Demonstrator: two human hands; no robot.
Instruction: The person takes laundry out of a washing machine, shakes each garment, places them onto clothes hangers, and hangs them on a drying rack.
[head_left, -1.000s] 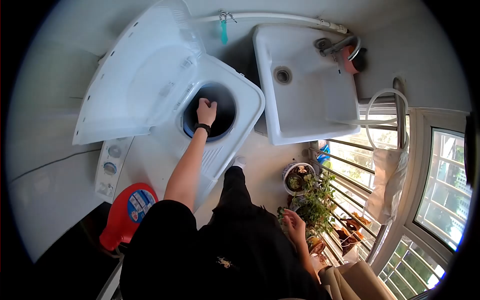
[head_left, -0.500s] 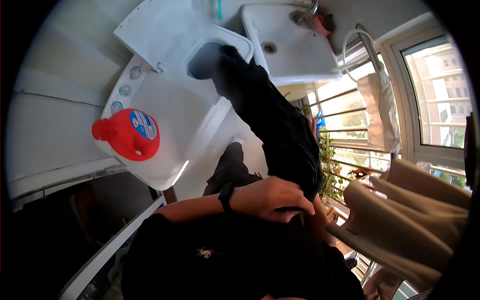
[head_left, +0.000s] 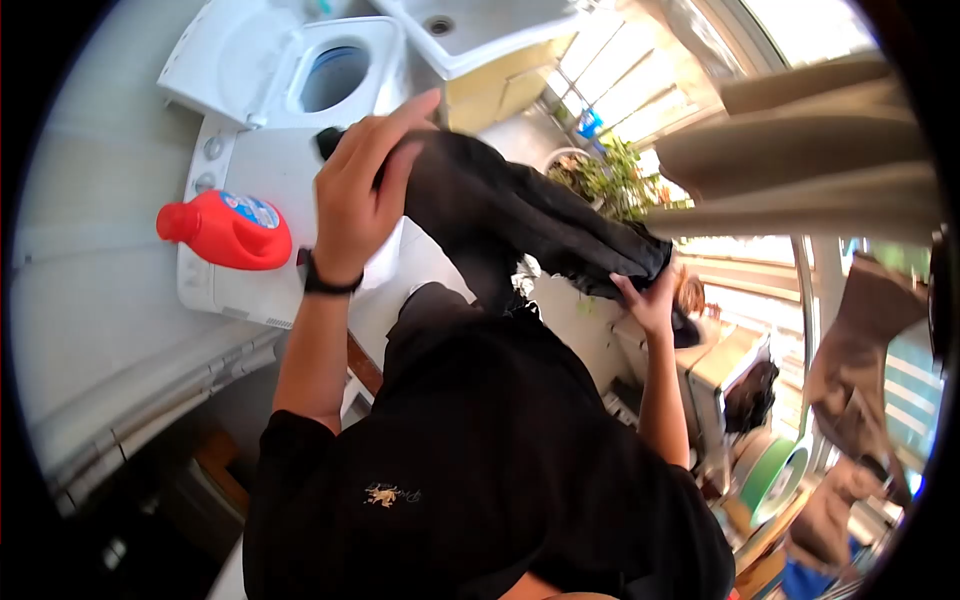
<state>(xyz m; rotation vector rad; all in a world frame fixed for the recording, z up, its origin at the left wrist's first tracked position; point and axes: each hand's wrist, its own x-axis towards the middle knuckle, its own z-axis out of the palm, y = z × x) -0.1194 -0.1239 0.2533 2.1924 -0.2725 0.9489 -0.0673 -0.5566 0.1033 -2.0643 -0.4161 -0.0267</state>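
Note:
Black trousers (head_left: 520,195), as the long cloth looks, stretch across the space between my hands, with one part hanging down toward my legs. My left hand (head_left: 355,190), wearing a black band on its wrist, is raised at the far end of the cloth. Its thumb and index finger are apart, while the other fingers look bent over the fabric; a black tip sticks out beyond them. My right hand (head_left: 648,298) grips the opposite end, thumb on top and the other fingers hidden underneath.
A white washing machine (head_left: 265,165) has its lid (head_left: 225,65) up and a round tub (head_left: 335,78) exposed. On it lies a red detergent bottle (head_left: 235,232). A sink (head_left: 480,30) stands beyond, potted plants (head_left: 615,180) by the window, and a beige cloth (head_left: 790,150) hangs right.
The trousers have come out of the machine's tub and now span between both hands. My left hand has moved up and left to their far end. The view has turned right.

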